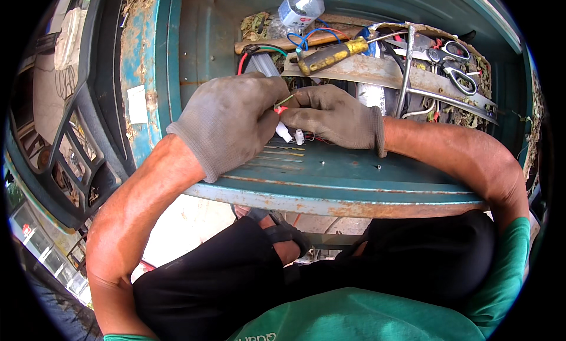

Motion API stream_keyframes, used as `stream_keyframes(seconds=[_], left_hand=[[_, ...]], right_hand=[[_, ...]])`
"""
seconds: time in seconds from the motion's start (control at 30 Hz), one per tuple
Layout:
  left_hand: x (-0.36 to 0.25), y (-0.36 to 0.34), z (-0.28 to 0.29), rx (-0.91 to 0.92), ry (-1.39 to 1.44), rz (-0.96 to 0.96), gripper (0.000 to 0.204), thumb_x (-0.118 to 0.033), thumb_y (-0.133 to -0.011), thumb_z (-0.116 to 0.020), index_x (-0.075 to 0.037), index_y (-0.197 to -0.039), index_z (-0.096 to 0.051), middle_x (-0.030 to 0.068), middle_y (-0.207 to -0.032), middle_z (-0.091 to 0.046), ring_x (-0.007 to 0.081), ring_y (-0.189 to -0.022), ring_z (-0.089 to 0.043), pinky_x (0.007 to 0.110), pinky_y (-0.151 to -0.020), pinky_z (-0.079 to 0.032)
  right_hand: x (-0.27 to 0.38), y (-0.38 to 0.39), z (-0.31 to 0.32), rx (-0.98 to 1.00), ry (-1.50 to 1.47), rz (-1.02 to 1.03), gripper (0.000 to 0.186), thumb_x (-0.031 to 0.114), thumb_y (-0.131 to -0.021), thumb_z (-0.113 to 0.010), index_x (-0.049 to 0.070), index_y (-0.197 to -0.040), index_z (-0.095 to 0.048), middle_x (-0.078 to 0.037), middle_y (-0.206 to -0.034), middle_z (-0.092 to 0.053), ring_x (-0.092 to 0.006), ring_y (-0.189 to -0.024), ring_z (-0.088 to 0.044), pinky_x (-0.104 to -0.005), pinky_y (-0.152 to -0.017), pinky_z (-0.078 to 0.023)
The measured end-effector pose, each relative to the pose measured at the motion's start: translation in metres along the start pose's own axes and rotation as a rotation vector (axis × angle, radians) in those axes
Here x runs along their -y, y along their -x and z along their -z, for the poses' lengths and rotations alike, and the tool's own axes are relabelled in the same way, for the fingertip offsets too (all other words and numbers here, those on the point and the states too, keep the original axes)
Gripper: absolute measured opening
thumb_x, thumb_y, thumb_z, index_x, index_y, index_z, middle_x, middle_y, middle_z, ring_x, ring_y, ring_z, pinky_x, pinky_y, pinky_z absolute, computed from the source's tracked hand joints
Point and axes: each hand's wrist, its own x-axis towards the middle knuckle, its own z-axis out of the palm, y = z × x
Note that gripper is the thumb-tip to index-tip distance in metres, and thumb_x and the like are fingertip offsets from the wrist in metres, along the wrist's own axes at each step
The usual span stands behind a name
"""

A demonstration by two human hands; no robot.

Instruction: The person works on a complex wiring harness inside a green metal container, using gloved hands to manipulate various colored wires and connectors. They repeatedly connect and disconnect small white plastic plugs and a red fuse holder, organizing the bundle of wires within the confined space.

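My left hand (227, 117), in a grey-brown work glove, is closed in a pinch above the floor of a green metal toolbox. Facing it, my right hand (336, 114), gloved alike, pinches with thumb and forefinger. A thin greenish wire (285, 100) runs between the two sets of fingertips, beside a small red piece (280, 110). Just below hang or rest white plastic connectors (283, 132); the fingers hide how they join the wire. Behind the left hand, a red and a green wire (242, 63) come out of a dark bundle.
Beyond my hands lie a yellow-handled screwdriver (333, 55), scissors (457, 76), a metal bar (407, 70), blue wire (302, 41), a wooden handle (283, 44) and dry leaves. A plastic bottle (301, 10) leans at the back. The toolbox's rusty front edge (342, 208) crosses before my knees.
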Motion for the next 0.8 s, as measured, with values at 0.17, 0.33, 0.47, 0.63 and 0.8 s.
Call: stream_keyframes(seconds=[0.17, 0.33, 0.47, 0.63, 0.8], left_hand=[[0.003, 0.001, -0.005, -0.06, -0.011, -0.073, 0.015, -0.008, -0.085, -0.069, 0.001, -0.098, -0.071, 0.022, -0.089, -0.067, 0.0407, -0.085, -0.069, 0.048, -0.075, -0.055], [0.002, -0.001, -0.005, -0.067, -0.002, -0.118, 0.017, -0.008, -0.084, -0.071, -0.001, -0.098, -0.072, 0.0218, -0.089, -0.068, 0.0413, -0.085, -0.069, 0.048, -0.075, -0.055], [-0.001, -0.001, -0.004, -0.022, -0.043, -0.088, 0.015, -0.01, -0.083, -0.072, -0.001, -0.095, -0.071, 0.0213, -0.087, -0.068, 0.0419, -0.081, -0.069, 0.048, -0.072, -0.056], [-0.005, 0.005, 0.0, 0.023, -0.044, -0.01, 0.015, -0.013, -0.082, -0.07, -0.001, -0.091, -0.068, 0.0202, -0.083, -0.068, 0.0414, -0.076, -0.069, 0.048, -0.068, -0.055], [-0.006, 0.004, -0.001, -0.007, -0.079, 0.016, 0.016, -0.015, -0.082, -0.07, -0.002, -0.091, -0.068, 0.0198, -0.083, -0.069, 0.0394, -0.077, -0.07, 0.048, -0.07, -0.056]], right_hand=[[0.003, -0.001, 0.0, -0.015, -0.07, -0.044, 0.033, 0.03, -0.104, -0.067, 0.0, -0.117, -0.072, -0.001, -0.094, -0.069, -0.0075, -0.089, -0.059, -0.0265, -0.084, -0.051], [-0.006, -0.004, 0.005, 0.047, -0.076, -0.053, 0.036, 0.032, -0.102, -0.068, 0.0, -0.118, -0.072, -0.002, -0.096, -0.069, -0.0083, -0.091, -0.061, -0.0276, -0.086, -0.052], [-0.007, -0.003, 0.002, 0.05, -0.126, -0.062, 0.038, 0.033, -0.101, -0.069, 0.0, -0.118, -0.072, -0.003, -0.102, -0.072, -0.0094, -0.097, -0.064, -0.0281, -0.09, -0.053], [0.005, 0.002, 0.002, 0.074, -0.096, -0.102, 0.022, 0.025, -0.104, -0.067, 0.003, -0.106, -0.07, 0.004, -0.096, -0.069, -0.0034, -0.088, -0.059, -0.0247, -0.079, -0.05], [0.002, 0.001, 0.006, 0.101, -0.102, -0.092, 0.037, 0.032, -0.102, -0.069, -0.001, -0.119, -0.074, -0.005, -0.106, -0.074, -0.0099, -0.101, -0.065, -0.0272, -0.091, -0.053]])
